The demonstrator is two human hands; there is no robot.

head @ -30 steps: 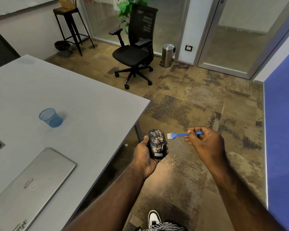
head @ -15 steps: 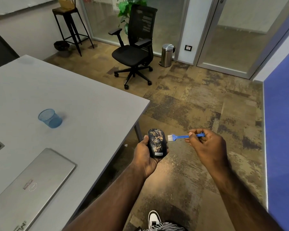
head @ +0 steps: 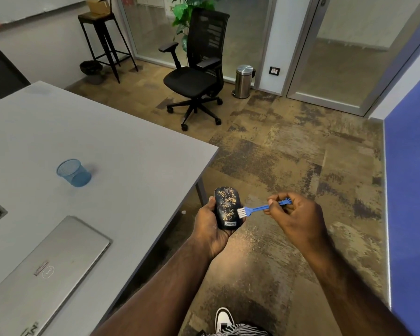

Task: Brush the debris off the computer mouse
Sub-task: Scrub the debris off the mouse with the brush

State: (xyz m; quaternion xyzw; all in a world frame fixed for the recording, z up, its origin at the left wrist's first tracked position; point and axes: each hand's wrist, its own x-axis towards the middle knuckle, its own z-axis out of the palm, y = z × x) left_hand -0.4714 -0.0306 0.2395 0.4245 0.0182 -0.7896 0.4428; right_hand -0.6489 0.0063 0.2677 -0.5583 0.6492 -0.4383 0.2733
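A black computer mouse [head: 226, 207] speckled with tan debris rests in my left hand [head: 210, 226], held up over the carpet just off the table's corner. My right hand [head: 292, 218] pinches the handle of a small blue brush [head: 257, 209]. Its white bristles touch the mouse's right edge, near the lower half. A scatter of tan crumbs lies on the floor [head: 246, 238] below the mouse.
A grey table [head: 121, 170] fills the left, carrying a blue mesh cup [head: 73, 172] and a closed silver laptop [head: 41, 270]. Farther back stand a black office chair [head: 197, 76], a steel bin [head: 244, 81] and a tall stool [head: 102, 37]. My shoe [head: 224, 320] shows at the bottom.
My right hand has brought the brush down and left, from beside the mouse's top right to its lower right edge, bristles now on it. The mouse stays held in my left hand.
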